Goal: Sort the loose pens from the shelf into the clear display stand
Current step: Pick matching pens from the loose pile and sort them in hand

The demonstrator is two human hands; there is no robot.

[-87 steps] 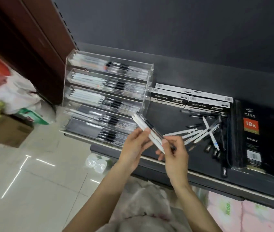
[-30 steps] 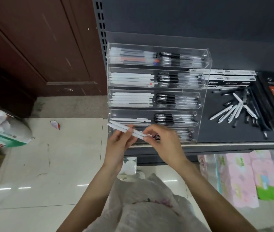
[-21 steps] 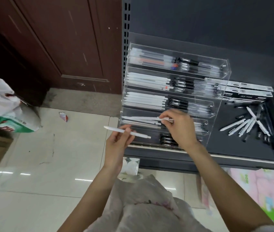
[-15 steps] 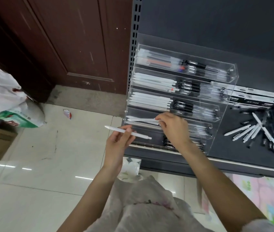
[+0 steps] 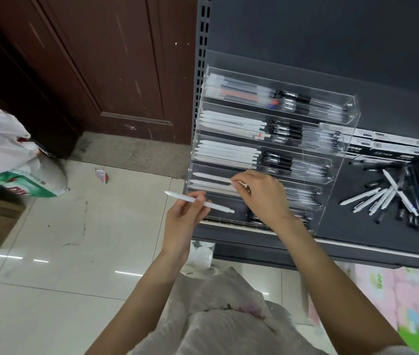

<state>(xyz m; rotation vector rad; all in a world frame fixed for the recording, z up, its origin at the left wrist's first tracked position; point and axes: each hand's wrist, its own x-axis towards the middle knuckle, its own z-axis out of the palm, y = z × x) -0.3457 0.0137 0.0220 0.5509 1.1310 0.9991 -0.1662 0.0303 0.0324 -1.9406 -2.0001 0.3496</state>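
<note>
Since half a second ago the right hand point(image 5: 262, 193) has slid left along the fourth tier of the clear display stand point(image 5: 341, 129), fingertips pinching what looks like a white pen end, though the grip is partly hidden. Left hand point(image 5: 185, 219) pinches a second white pen point(image 5: 198, 201) mid-barrel, level, just outside the stand's open left end. More loose pens point(image 5: 380, 198) lie heaped on the shelf point(image 5: 357, 231) to the right. Pushed askew, the placed pen could jam crosswise or poke out; the light pinch could let the spare pen drop to the floor point(image 5: 75, 239).
</note>
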